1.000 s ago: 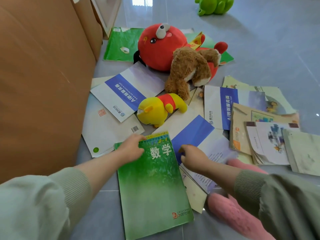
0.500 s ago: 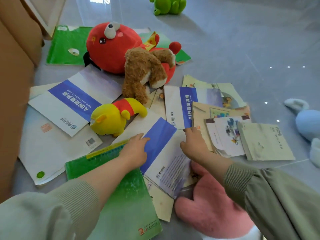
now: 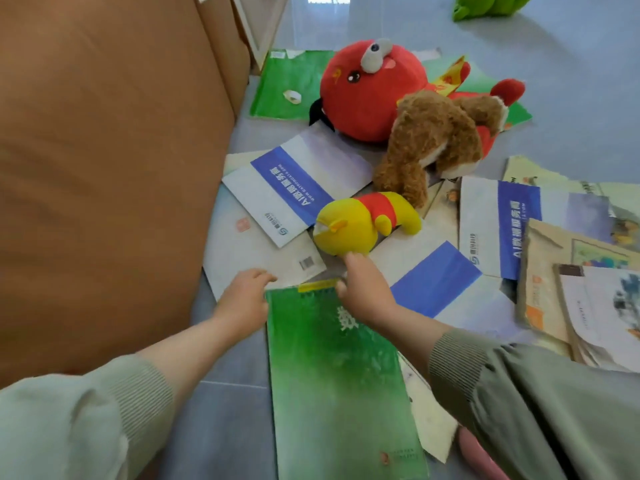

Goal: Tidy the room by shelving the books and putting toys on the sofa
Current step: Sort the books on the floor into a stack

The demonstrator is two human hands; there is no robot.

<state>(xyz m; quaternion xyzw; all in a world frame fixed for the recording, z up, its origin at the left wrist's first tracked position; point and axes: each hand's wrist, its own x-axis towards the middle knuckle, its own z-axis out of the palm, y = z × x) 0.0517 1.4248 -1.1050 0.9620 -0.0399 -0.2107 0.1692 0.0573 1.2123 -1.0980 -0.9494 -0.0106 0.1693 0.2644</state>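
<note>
A green textbook (image 3: 332,375) lies on the grey floor in front of me. My left hand (image 3: 246,299) sits at its top left corner with fingers loosely stretched out, holding nothing. My right hand (image 3: 363,292) lies over the book's top right corner, thumb at the top edge, one finger reaching up to the yellow plush toy (image 3: 349,226). Behind are a red plush (image 3: 367,91) and a brown plush (image 3: 433,140) leaning on it. Blue-and-white booklets (image 3: 298,181) (image 3: 436,278) (image 3: 516,223) lie scattered around.
The brown sofa (image 3: 104,168) fills the left side. A pile of books (image 3: 588,299) lies at the right, another green book (image 3: 294,84) under the red plush, a green plush (image 3: 491,5) far back, and a pink plush (image 3: 481,459) by my right sleeve.
Both hands have left the blue-and-white booklet and come back to the top of the green textbook. The view swung left toward the sofa.
</note>
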